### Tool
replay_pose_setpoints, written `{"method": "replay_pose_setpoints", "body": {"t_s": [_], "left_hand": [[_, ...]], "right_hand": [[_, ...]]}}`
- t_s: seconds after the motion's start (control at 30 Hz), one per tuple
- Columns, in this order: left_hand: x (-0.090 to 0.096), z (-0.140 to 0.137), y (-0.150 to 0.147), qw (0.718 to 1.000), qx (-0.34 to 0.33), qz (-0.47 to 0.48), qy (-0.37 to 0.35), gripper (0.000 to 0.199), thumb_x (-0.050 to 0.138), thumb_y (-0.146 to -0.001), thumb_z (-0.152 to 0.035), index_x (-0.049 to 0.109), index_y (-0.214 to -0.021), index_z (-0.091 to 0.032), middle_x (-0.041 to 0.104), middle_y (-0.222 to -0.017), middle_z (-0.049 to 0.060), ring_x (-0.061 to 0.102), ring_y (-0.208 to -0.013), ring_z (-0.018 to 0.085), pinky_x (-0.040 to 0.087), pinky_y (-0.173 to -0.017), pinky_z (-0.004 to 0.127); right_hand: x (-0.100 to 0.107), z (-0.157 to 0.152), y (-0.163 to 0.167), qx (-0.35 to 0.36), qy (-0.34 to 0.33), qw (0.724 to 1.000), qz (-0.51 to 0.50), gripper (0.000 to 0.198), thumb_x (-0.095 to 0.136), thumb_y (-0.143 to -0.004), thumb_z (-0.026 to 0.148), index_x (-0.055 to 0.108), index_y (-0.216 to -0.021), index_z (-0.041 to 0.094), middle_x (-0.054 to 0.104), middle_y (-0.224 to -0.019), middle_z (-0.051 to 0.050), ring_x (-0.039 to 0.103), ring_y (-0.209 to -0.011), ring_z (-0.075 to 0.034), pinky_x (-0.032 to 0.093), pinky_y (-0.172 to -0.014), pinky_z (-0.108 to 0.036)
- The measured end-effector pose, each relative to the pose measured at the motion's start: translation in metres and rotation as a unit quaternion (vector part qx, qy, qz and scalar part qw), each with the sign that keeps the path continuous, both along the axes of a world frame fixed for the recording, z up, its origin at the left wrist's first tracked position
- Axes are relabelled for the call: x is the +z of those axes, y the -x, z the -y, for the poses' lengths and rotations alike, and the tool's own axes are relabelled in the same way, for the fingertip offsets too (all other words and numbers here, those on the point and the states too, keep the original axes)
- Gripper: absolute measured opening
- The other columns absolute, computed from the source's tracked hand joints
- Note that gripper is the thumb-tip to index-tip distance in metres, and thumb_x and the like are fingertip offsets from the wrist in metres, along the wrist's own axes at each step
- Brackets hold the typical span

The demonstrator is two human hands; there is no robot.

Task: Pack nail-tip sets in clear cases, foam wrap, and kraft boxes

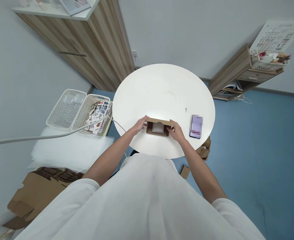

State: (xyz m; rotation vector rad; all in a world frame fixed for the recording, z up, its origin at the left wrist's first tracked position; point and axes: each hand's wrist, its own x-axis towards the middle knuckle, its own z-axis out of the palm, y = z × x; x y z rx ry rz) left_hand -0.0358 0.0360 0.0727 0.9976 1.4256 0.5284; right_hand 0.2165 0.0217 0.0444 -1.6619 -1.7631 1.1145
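Note:
A small brown cardboard box (149, 129) sits on the white round table, close to the table's front edge. Its lid (159, 121) stands raised along the far side. Inside lies a whitish wrapped packet (158, 127). My left hand (139, 125) grips the left end of the lid, fingers curled at its corner. At the right end, my right hand (176, 131) holds the lid's other corner, with fingertips by the box's side wall. Part of the fingers on both hands is hidden by the cardboard.
A phone (196, 127) with a blurred screen lies on the table (161, 86) at right. White baskets (66, 108) stand left, one with printed cards (98, 115), beside white foam sheets (72, 148). A pale cable (62, 134) crosses the left side. Cardboard boxes (204, 150) lie on the floor.

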Motion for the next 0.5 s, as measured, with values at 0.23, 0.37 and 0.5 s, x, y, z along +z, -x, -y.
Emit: {"method": "replay_pose_setpoints", "body": {"t_s": [0.23,0.37,0.5], "left_hand": [[-0.001,0.014,-0.001,0.999,0.032,0.019,0.039,0.056,0.031,-0.078,-0.063,0.052,-0.111,-0.023,0.058,-0.108,0.008,0.062,-0.082,0.019,0.045,-0.067,0.029],[-0.004,0.018,-0.001,0.998,0.045,0.018,0.028,0.043,0.04,-0.078,-0.054,0.055,-0.106,-0.025,0.059,-0.105,0.005,0.061,-0.083,0.018,0.045,-0.068,0.028],[-0.011,0.026,0.0,0.998,0.058,-0.009,0.014,0.036,0.048,-0.076,-0.041,0.055,-0.107,-0.024,0.057,-0.11,0.004,0.055,-0.098,0.022,0.043,-0.07,0.028]], "right_hand": [[-0.006,0.016,0.005,-0.022,-0.015,0.999,-0.02,0.05,0.048,-0.078,0.032,0.042,-0.127,0.022,0.057,-0.103,-0.006,0.056,-0.074,-0.015,0.047,-0.077,-0.035],[-0.011,0.018,0.002,0.007,-0.03,0.999,-0.013,0.053,0.05,-0.077,0.029,0.04,-0.129,0.023,0.055,-0.108,-0.007,0.056,-0.083,-0.018,0.046,-0.078,-0.036],[-0.016,0.026,-0.011,0.078,-0.069,0.995,-0.005,0.063,0.049,-0.074,0.02,0.032,-0.135,0.02,0.051,-0.115,-0.01,0.049,-0.103,-0.022,0.042,-0.087,-0.037]]}}
